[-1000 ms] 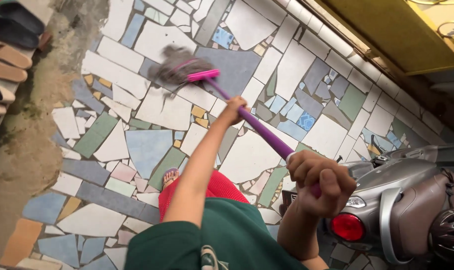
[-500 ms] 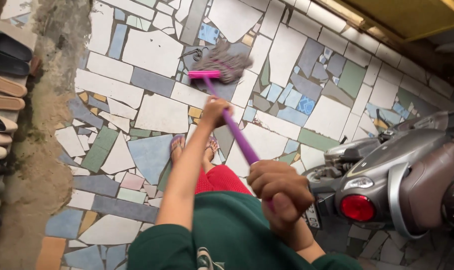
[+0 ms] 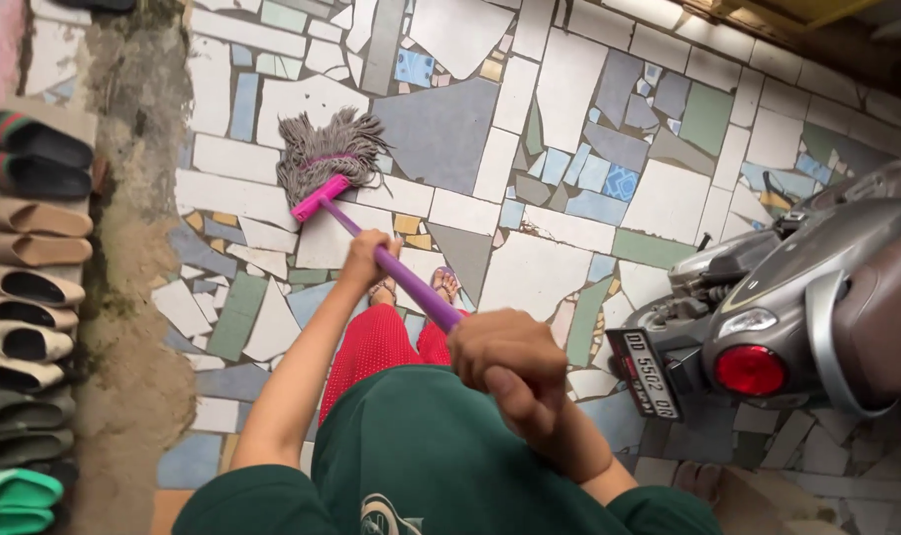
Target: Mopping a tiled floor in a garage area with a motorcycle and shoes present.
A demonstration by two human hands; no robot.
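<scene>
A row of sandals (image 3: 24,297) lines the frame's left edge beside a dirt strip (image 3: 133,297); open mosaic floor (image 3: 569,129) spreads centre. One mop (image 3: 327,159) lies upper left, its purple handle (image 3: 396,272) gripped by left hand (image 3: 368,256) and right hand (image 3: 505,359). One grey scooter (image 3: 807,297) crowds the right.

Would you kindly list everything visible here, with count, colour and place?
mop: one, grey strings, pink head, purple handle, on the floor ahead
mosaic floor: white, grey, blue and green tiles
scooter: one, grey, red tail light, at right
shoes: a row, mixed colours, along the left edge
dirt strip: brown, beside the shoes
left hand: gripping the handle lower down
right hand: gripping the handle's top end
</scene>
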